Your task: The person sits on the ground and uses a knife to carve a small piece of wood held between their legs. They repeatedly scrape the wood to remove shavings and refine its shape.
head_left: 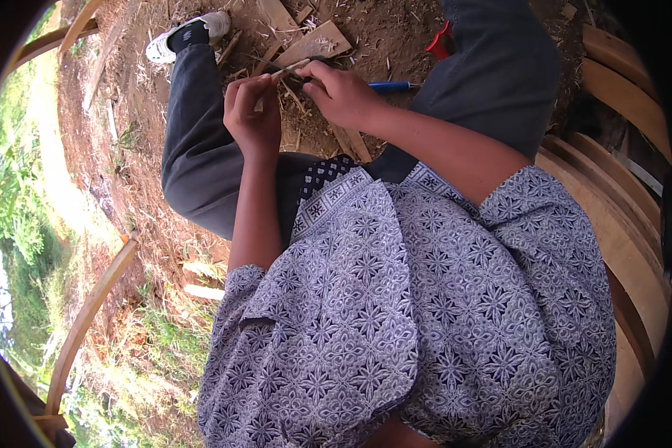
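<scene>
Between my two hands runs a thin pale stick [287, 70], probably a sliver of wood. My left hand [254, 112] pinches its left end between thumb and fingers. At the other end, the closed fingers of my right hand [340, 92] grip it, thumb underneath. Something thin and dark shows just beyond the right fingers, too small to make out. On the ground to the right of that hand lies a tool with a blue handle [390, 86], its far end hidden near my right leg.
Flat wooden offcuts [317, 43] and shavings litter the soil between my legs. A red object [440, 42] stands beside my right knee. Curved wooden pieces [612, 213] are stacked at the right. On the left, a curved wooden strip [89, 317] rises before grass and sunlit ground.
</scene>
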`<state>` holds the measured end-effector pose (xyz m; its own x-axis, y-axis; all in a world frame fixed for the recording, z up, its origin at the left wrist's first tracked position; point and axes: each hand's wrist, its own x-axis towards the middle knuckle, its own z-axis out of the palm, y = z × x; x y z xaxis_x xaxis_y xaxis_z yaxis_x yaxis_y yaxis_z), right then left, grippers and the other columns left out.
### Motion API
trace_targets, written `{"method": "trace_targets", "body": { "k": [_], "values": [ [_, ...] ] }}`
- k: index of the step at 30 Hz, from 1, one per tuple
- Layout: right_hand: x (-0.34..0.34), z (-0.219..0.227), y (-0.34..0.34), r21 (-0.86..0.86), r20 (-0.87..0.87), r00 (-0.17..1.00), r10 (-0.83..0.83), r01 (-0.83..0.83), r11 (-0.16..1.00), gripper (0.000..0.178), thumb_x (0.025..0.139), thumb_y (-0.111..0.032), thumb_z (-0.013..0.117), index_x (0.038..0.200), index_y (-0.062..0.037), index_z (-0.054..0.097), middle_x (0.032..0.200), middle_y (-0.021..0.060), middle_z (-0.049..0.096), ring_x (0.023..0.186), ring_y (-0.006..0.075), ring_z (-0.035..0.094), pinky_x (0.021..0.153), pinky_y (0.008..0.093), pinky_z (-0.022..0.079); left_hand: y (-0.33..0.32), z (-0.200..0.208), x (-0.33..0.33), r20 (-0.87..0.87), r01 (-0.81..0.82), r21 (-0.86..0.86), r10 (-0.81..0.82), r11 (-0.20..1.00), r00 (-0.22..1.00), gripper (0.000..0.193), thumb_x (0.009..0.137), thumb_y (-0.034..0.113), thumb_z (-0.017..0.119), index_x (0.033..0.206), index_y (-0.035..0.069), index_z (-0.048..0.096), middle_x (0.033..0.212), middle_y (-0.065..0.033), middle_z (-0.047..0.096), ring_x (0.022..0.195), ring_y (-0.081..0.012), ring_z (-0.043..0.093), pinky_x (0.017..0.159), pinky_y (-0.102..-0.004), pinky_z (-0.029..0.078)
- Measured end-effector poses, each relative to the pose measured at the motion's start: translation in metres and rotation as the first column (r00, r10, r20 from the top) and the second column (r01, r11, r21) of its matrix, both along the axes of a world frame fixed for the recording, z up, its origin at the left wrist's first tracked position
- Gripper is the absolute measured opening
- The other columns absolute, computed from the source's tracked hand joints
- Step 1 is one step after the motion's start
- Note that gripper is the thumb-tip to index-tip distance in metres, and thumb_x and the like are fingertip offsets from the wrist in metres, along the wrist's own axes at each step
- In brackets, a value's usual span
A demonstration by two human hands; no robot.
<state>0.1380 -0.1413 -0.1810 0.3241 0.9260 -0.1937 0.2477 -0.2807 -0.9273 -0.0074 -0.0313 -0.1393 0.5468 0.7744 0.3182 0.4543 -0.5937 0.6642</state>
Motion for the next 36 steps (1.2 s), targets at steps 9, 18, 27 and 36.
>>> {"method": "trace_targets", "body": {
  "k": [9,18,27,36],
  "values": [
    [-0.004,0.001,0.0,0.132,0.09,0.996,-0.029,0.017,0.991,0.032,0.104,-0.023,0.06,0.133,-0.0106,0.057,0.111,0.0183,0.074,0.103,0.0411,0.072,0.084,0.0488,0.057,-0.001,-0.007,0.0,0.085,-0.06,-0.051,0.065,0.997,0.994,0.016,0.084,-0.004,0.082,0.09,0.003,0.07,0.088,-0.0099,0.07,0.078,-0.0215,0.073,0.07,-0.0315,0.058],
    [-0.008,-0.001,-0.009,-0.105,0.081,0.996,-0.021,0.029,0.994,0.036,0.105,-0.03,0.057,0.138,-0.0145,0.056,0.095,0.0218,0.073,0.095,0.0448,0.071,0.081,0.0532,0.055,-0.005,0.002,0.005,0.046,-0.059,-0.033,0.06,0.998,0.997,0.015,0.084,-0.005,0.082,0.091,0.002,0.07,0.088,-0.0105,0.069,0.078,-0.0212,0.073,0.07,-0.031,0.059],
    [0.0,0.008,-0.005,0.011,0.073,0.997,0.026,-0.027,1.0,0.037,0.107,-0.027,0.056,0.142,-0.0156,0.052,0.098,0.0226,0.074,0.098,0.0444,0.071,0.081,0.0547,0.055,-0.004,0.001,0.005,0.094,-0.065,-0.075,0.072,0.995,0.993,0.013,0.086,-0.005,0.081,0.089,0.0,0.069,0.089,-0.0112,0.07,0.079,-0.0204,0.073,0.07,-0.0309,0.059],
    [0.005,-0.015,-0.006,-0.185,0.097,0.992,0.086,-0.067,0.98,0.04,0.106,-0.032,0.055,0.143,-0.0169,0.057,0.104,0.0218,0.074,0.096,0.0436,0.071,0.08,0.0548,0.055,0.001,-0.003,-0.002,0.026,-0.036,-0.048,0.037,0.998,0.999,0.017,0.087,-0.004,0.082,0.092,-0.001,0.067,0.093,-0.0087,0.068,0.086,-0.0139,0.071,0.076,-0.0281,0.063]
  ]
}}
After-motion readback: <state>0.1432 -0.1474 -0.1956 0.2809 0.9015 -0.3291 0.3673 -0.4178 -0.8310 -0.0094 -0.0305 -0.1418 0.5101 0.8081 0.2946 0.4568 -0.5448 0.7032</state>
